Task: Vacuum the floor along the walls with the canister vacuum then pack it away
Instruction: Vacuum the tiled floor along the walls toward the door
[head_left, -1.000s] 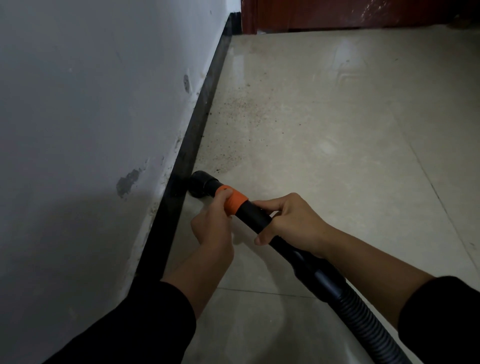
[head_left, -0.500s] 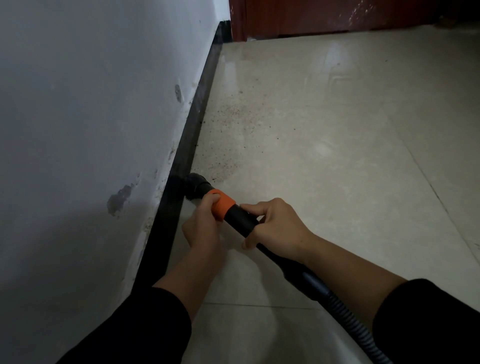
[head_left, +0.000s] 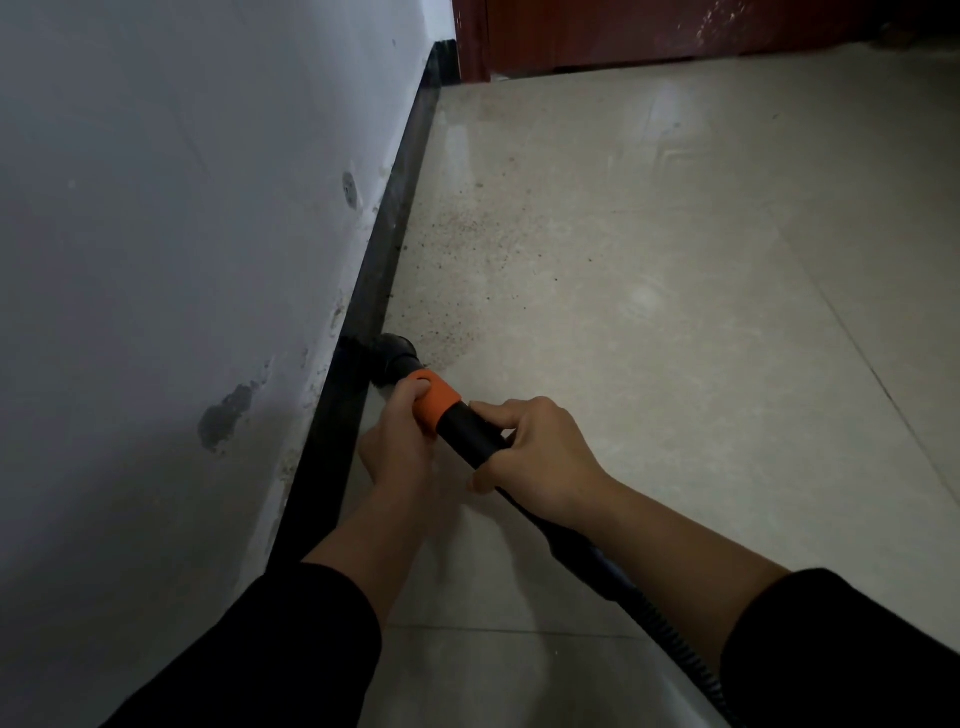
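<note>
The black vacuum nozzle (head_left: 392, 358) rests on the tiled floor (head_left: 675, 364) against the black skirting board (head_left: 387, 249). The left hand (head_left: 402, 441) grips its orange collar (head_left: 439, 402). The right hand (head_left: 543, 460) has its fingers (head_left: 496, 410) curled round the black tube (head_left: 467, 431) just behind. Dark grit (head_left: 457, 249) speckles the floor ahead, toward a reddish-brown door (head_left: 675, 31).

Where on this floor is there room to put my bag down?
The pale tiles right of the hose, up to the red-brown door, lie bare. Gritty dust speckles the strip beside the black skirting. It is crowded where the left hand and right hand grip the vacuum tube at that skirting.
</note>
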